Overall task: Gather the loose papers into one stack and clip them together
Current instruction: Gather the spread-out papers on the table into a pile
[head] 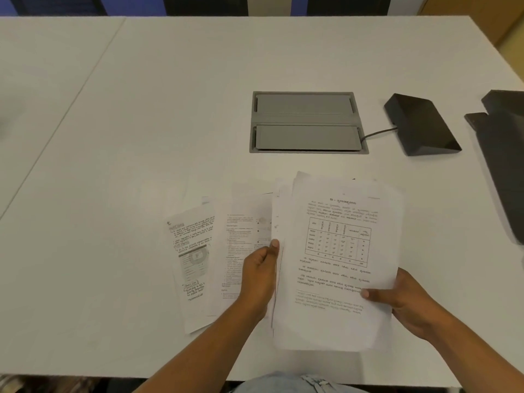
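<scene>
We gripped the paper stack (pixel 337 259) with both hands, left (pixel 259 275) and right (pixel 402 302), fingers closed on its edges, above the desk (pixel 141 109).

1. This looks like an office or meeting room, with a broad white table (pixel 170 109) made of sections joined at a seam near its left edge.
2. A grey flip-lid cable box (pixel 307 122) is set flush into the tabletop toward the far right, the kind that hides power and data sockets.
3. A dark wedge-shaped device (pixel 419 124) lies just right of it, its cable (pixel 378 132) running into the box.
4. Printed and handwritten papers (pixel 221 251) lie near the table's near edge.
</scene>
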Demonstrator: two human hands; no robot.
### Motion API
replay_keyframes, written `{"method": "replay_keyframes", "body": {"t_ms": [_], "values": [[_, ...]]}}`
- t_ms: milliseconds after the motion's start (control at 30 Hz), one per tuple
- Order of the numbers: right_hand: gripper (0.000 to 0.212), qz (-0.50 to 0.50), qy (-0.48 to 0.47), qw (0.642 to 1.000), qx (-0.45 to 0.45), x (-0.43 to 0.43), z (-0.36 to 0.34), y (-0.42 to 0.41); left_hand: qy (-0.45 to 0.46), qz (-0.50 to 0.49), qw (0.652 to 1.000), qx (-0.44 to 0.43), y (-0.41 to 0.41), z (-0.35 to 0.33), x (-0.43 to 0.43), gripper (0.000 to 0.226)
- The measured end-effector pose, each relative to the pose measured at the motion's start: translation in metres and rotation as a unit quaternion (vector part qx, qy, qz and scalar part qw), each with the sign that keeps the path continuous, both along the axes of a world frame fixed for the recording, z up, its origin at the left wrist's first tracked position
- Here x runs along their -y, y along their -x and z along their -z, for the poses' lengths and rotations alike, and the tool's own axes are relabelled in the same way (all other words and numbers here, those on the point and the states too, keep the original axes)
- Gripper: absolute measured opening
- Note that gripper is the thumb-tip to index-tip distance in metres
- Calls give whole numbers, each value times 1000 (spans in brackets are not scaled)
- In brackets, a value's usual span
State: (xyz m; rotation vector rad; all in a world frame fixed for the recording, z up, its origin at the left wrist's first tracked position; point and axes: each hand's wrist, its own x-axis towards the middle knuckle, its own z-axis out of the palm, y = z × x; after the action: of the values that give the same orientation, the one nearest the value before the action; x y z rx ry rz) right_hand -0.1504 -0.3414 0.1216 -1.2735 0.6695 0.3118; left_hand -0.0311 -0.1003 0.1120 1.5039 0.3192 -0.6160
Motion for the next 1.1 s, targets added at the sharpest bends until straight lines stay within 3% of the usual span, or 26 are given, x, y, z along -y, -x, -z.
{"method": "replay_keyframes", "body": {"t_ms": [133, 333, 433, 500, 633, 733, 833, 900, 967, 1100], "values": [[72, -35, 11, 999, 7, -3, 0, -6, -3, 69, 997, 34, -2, -4, 3, 13], [37, -6, 41, 999, -18, -19, 2, -12, 28, 28, 998, 39, -4, -6, 0, 21], [50, 31, 56, 998, -17, -23, 6, -9, 19, 39, 998, 44, -7, 3, -11, 19], [74, 52, 71, 996, -16, -24, 13, -5, -41, 33, 996, 68, -9, 13, -22, 27], [39, 87, 60, 994, -30, -25, 22, 1, -250, -43, 963, 94, -5, 47, -61, 53], [42, 109, 59, 992, -38, -26, 23, 7, -392, -26, 919, 41, -3, 73, -88, 79], [24, 123, 61, 990, -40, -29, 20, 11, -465, 12, 885, 26, 1, 80, -99, 93], [21, 134, 66, 988, -43, -26, 21, 15, -475, 30, 879, 32, 1, 84, -98, 93], [21, 139, 65, 987, -43, -26, 22, 18, -442, 12, 897, 14, -2, 87, -96, 90], [52, 142, 67, 986, -49, -26, 21, 20, -376, -3, 926, -30, -11, 88, -97, 64]]}}
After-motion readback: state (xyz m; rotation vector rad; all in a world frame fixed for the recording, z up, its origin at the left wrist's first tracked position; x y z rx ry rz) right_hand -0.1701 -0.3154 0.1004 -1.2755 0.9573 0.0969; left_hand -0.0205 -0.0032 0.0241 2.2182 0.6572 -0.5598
